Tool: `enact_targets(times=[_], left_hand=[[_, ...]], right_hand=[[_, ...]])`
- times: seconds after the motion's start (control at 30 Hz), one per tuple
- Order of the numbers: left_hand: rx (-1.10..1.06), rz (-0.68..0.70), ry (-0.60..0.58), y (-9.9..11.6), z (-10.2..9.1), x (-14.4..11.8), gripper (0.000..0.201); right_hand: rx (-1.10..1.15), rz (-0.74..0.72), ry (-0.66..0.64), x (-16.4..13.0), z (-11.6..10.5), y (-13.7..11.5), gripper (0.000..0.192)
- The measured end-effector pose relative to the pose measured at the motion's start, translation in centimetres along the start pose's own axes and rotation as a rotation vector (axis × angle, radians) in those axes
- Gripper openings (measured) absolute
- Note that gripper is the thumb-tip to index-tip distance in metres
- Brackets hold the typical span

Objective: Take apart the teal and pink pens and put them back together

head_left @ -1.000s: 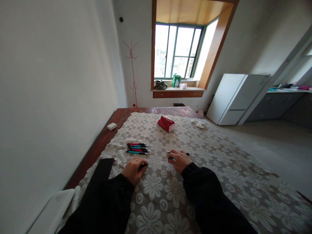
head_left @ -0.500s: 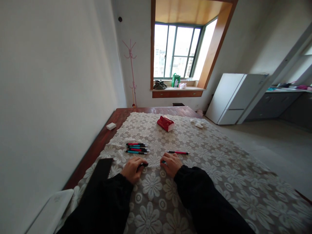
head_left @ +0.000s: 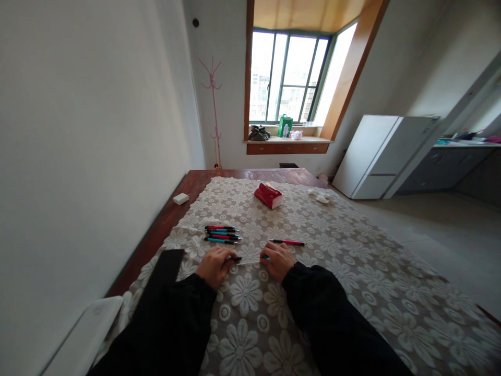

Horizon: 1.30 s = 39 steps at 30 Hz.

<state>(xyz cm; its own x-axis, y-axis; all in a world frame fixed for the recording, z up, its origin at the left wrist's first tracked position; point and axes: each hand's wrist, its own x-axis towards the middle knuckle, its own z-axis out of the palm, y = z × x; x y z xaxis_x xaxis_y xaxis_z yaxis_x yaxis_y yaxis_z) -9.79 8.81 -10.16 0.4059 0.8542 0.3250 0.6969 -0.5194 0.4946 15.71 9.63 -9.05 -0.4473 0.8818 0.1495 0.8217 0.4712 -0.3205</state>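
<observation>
My left hand is closed on a short black pen part, whose end sticks out past the fingertips to the right. Facing it across a small gap, my right hand pinches a blue pen part, mostly covered by the fingers. A thin pale line spans the gap; I cannot tell whether it is a refill or the cloth. Just beyond my left hand, several red-and-black and blue-and-black pens lie side by side. A single red-and-black pen lies just beyond my right hand.
A floral lace tablecloth covers most of the wooden table. Farther back are a red tissue pack, crumpled white tissue and a small white box. A dark flat object lies by my left sleeve; a wall borders the left.
The view has tilted and shifted slightly, so the scene sits a little higher and to the right. Both hands keep their hold, with almost no movement over the cloth.
</observation>
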Motion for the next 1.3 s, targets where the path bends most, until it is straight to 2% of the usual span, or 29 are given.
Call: enact_targets(times=[0.1,0.37,0.63,0.8,0.97,1.3], left_hand=[[0.012,0.023,-0.002,0.12,-0.03,0.00,0.014],[0.021,-0.024,-0.030,0.10,-0.12,0.15,0.005],[0.025,-0.017,0.008,0.43,-0.12,-0.07,0.017],[0.052,-0.009,-0.019,0.86,-0.36,-0.12,0.018],[0.054,-0.006,-0.033,0.83,-0.29,-0.09,0.018],[0.048,0.023,-0.046,0.74,-0.31,-0.13,0.015]], right_hand=[[-0.001,-0.014,0.008,-0.03,0.17,0.13,0.004],[0.004,-0.044,0.024,-0.10,0.36,0.26,0.003],[-0.001,-0.050,0.040,-0.05,0.58,0.49,0.004],[-0.002,-0.036,0.059,-0.02,0.63,0.61,0.003],[0.091,-0.054,0.098,0.00,0.51,0.53,0.017],[0.049,-0.268,0.094,-0.26,-0.01,0.26,0.015]])
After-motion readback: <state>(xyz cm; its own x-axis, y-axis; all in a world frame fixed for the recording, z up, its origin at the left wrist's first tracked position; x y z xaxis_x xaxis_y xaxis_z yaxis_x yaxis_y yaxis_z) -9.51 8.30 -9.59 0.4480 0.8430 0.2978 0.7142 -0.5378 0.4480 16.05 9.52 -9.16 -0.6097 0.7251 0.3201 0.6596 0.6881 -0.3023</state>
